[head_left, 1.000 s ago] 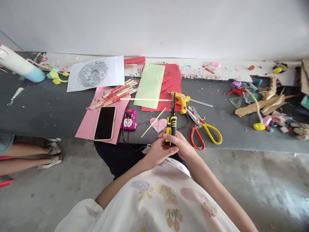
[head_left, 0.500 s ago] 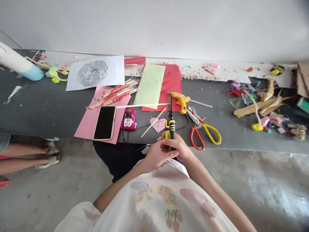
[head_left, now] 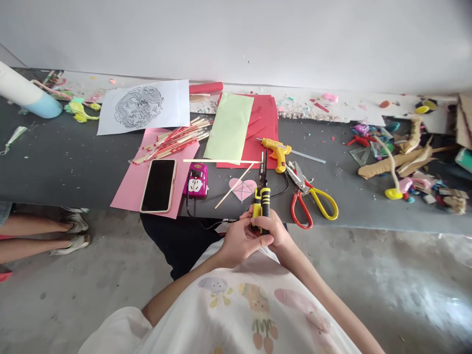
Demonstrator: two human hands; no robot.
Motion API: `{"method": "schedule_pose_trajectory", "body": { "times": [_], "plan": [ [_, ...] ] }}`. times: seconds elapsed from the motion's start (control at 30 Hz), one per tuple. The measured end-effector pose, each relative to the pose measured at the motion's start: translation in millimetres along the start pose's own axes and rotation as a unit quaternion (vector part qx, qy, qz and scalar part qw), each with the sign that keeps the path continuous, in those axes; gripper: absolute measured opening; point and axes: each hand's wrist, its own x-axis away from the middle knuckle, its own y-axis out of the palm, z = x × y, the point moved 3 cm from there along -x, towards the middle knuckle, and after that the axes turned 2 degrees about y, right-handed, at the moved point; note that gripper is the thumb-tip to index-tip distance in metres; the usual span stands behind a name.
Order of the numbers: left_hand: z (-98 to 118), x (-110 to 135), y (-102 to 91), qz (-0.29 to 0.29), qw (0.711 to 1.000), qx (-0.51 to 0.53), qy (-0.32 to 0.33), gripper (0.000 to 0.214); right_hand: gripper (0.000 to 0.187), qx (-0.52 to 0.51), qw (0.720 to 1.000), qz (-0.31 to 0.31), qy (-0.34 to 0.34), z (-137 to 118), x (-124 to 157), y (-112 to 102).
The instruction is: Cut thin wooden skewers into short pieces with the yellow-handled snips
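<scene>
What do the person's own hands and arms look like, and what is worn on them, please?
The left hand and right hand are gloveless, with no watch or bracelet showing. Both forearms are bare. A loose white left sleeve ends near the elbow, matching the white top with pastel prints.

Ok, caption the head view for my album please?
Left hand and right hand hold pliers, a stick at the jaws, a heart nearby.

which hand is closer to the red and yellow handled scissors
Right. The right hand, at the handles of the pliers, is left of the scissors; the left hand, also at the handles, is farther left.
</scene>
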Motion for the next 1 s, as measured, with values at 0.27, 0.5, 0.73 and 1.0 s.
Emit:
{"method": "schedule_pose_trajectory", "body": {
  "times": [0.27,0.5,0.73,1.0],
  "plan": [
    [3.3,0.4,2.7,0.008,0.999,0.025,-0.018,0.030,0.018,-0.006,1.000,-0.004,-0.003,5.2,-2.8,-1.2],
    [2.3,-0.6,2.7,0.009,0.999,0.050,-0.015,0.025,0.017,-0.008,1.000,-0.001,0.002,7.2,-4.7,-0.9],
    [-1.4,-1.2,2.6,0.006,0.997,0.076,-0.008,0.032,0.017,-0.011,1.000,0.007,0.001,13.0,-7.6,-2.2],
    [-7.7,-1.6,2.6,0.010,0.998,0.067,-0.018,0.032,0.016,-0.007,1.000,0.005,-0.003,13.8,-7.5,-2.9]
  ]
}}
